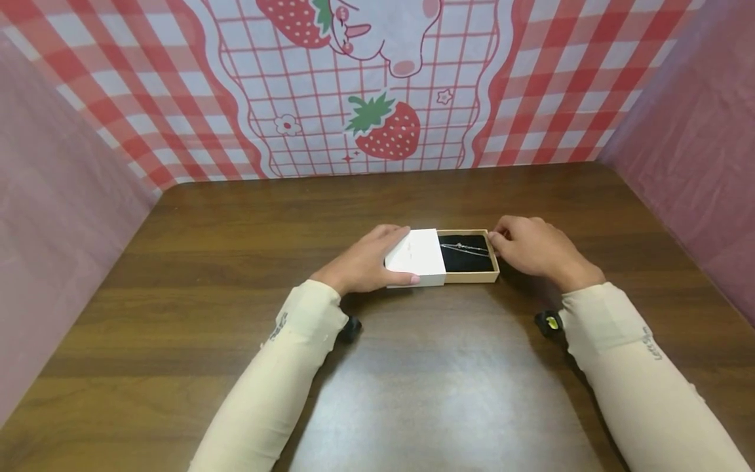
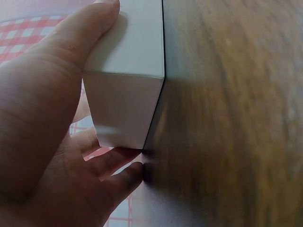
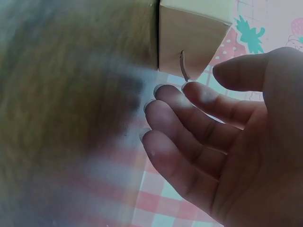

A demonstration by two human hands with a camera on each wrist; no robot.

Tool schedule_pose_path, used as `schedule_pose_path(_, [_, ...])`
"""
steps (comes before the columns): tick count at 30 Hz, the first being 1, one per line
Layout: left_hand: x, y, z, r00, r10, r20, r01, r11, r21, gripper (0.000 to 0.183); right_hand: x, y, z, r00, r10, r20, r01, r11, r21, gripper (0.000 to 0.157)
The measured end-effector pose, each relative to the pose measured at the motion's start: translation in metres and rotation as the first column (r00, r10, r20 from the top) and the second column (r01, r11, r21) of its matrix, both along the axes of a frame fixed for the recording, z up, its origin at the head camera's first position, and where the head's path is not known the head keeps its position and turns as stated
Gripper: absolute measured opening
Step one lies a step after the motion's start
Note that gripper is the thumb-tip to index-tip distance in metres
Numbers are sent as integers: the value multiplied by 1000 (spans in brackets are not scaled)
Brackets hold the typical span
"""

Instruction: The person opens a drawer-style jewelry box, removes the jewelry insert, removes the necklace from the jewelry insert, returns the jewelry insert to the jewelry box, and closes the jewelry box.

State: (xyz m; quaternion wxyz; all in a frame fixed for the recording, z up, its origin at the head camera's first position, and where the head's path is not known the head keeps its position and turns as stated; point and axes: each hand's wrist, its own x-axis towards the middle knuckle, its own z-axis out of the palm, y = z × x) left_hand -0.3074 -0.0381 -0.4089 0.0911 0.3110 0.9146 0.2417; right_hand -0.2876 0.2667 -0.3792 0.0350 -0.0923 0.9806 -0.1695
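A white slide-out jewellery box sleeve (image 1: 421,254) lies on the table, its tan drawer (image 1: 472,278) pulled partway out to the right. Inside the drawer, a thin silver chain (image 1: 463,248) rests on a black pad (image 1: 468,263). My left hand (image 1: 368,261) grips the sleeve from the left, thumb on the near side and fingers at the far side. At the drawer's right end is my right hand (image 1: 533,248). In the right wrist view, a small ribbon tab (image 3: 183,66) hangs from the drawer's end close to the index fingertip, with the thumb held apart.
The brown wooden table (image 1: 236,216) extends around the box. Behind it hangs a red-and-white checked cloth (image 1: 307,144) with strawberries, and pink cloth (image 1: 678,131) borders the sides.
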Motion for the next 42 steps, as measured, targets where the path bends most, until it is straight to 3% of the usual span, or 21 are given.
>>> schedule_pose_path(16, [-1,1,0,1000,-15,-12,15,1000,2,100,1,0,0,1000,-8,-4,7,999,-46,34])
schedule_pose_path(30, [-1,1,0,1000,-6,-5,6,1000,7,99,3,-5,1,995,35,-93,-39,998,-41,29])
schedule_pose_path(42, [0,2,0,1000,14,5,-14,1000,-8,99,4,-7,1,996,46,-73,-50,998,-49,31])
